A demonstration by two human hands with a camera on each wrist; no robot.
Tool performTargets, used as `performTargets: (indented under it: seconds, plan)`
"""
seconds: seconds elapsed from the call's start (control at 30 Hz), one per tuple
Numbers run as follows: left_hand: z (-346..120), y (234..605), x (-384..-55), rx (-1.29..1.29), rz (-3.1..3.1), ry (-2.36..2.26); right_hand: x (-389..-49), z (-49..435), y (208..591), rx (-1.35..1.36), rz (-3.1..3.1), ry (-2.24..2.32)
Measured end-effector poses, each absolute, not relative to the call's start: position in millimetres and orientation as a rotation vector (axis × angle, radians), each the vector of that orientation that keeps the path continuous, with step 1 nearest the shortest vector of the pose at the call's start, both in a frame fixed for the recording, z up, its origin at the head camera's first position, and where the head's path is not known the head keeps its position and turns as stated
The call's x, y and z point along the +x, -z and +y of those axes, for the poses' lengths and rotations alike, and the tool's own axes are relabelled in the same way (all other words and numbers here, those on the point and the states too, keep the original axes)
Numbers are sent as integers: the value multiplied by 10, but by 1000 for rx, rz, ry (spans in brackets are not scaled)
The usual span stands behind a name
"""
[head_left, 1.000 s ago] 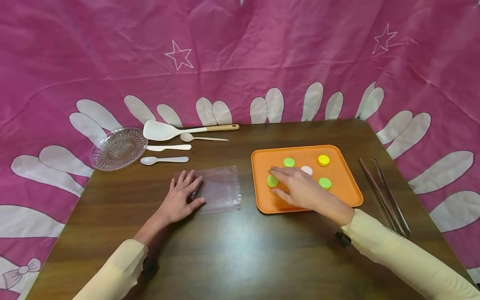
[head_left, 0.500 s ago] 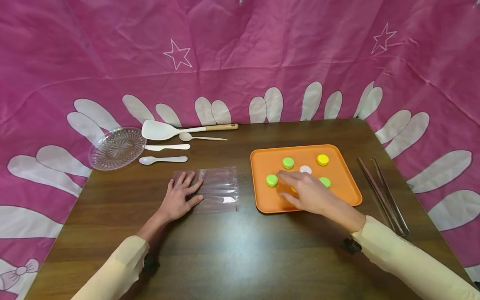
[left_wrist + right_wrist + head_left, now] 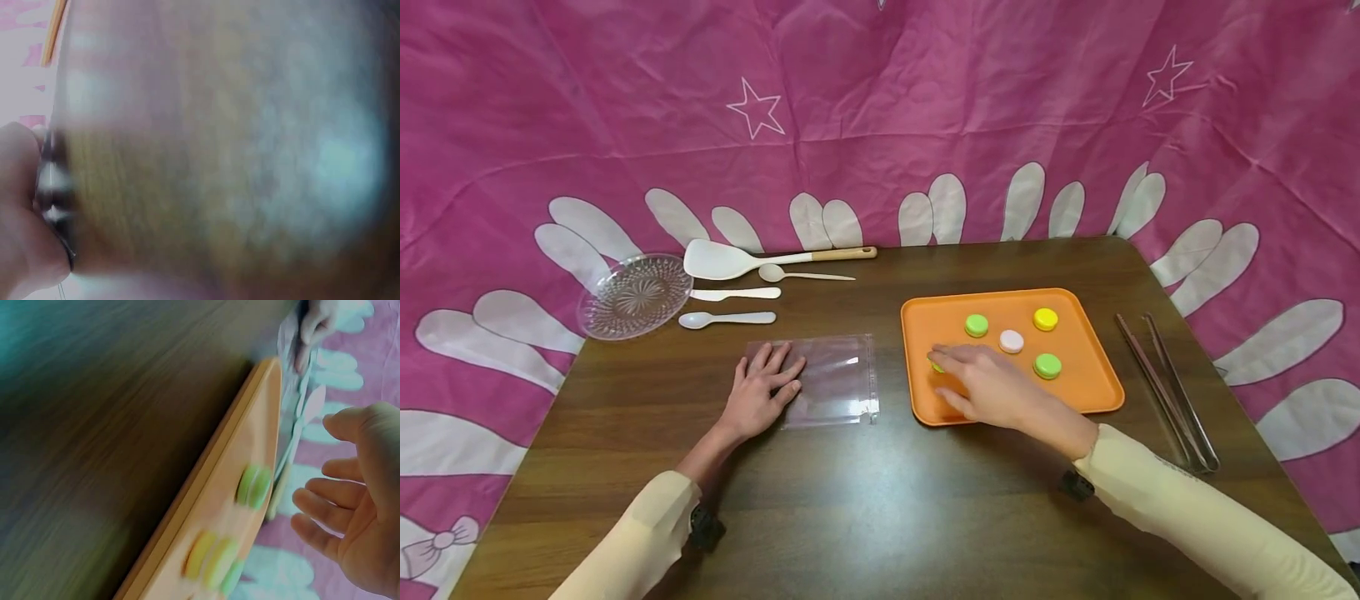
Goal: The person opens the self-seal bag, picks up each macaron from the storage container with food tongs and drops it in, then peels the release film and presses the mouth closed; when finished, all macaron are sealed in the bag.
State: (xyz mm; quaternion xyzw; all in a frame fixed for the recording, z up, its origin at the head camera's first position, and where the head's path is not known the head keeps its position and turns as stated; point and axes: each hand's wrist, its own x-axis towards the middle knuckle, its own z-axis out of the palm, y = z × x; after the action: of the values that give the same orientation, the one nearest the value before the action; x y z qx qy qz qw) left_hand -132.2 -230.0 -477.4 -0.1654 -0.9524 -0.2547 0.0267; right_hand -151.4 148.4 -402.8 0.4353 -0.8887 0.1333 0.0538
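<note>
My left hand (image 3: 756,396) lies with fingers spread on the left part of a clear plastic bag (image 3: 835,383), flat on the table. Above an orange tray (image 3: 1090,396) hovers my right hand (image 3: 996,383), fingers extended, with nothing in its grasp. In the tray are a pink macaron (image 3: 1011,341), a yellow macaron (image 3: 1045,319), a green macaron (image 3: 976,325) and another green macaron (image 3: 1047,366). My right fingers partly cover a further green one. The right wrist view shows a second yellow macaron (image 3: 210,557), which the hand hides from the head view.
Metal tongs (image 3: 1168,400) lie right of the tray. At the back left are a clear patterned plate (image 3: 638,296), a white spatula (image 3: 722,260), a wooden spoon (image 3: 771,273), a white knife (image 3: 737,294) and a white spoon (image 3: 730,319). A pink curtain (image 3: 880,108) hangs behind.
My right hand shifted right over the tray, then back left above the left green macaron. My left hand stays on the bag, its thumb drawn slightly in; reflections on the bag changed.
</note>
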Motion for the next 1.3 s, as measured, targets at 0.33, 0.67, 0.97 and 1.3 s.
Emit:
performTargets:
  seconds: [0.33,0.67,0.97,1.3]
  plan:
    - [-2256,4767,-1323,-415,-2947,804,-1599,755,4235,1412,-2760,-102]
    - [-2242,4765,-1299,-422,-2976,770,-1771,390,4324,1258,-2980,137]
    - [-2284,4734,-1304,-459,-3025,716,-1848,328,4241,1208,-3109,224]
    - [-2275,4736,-1332,-412,-2984,698,-1865,316,4210,1186,-3165,199]
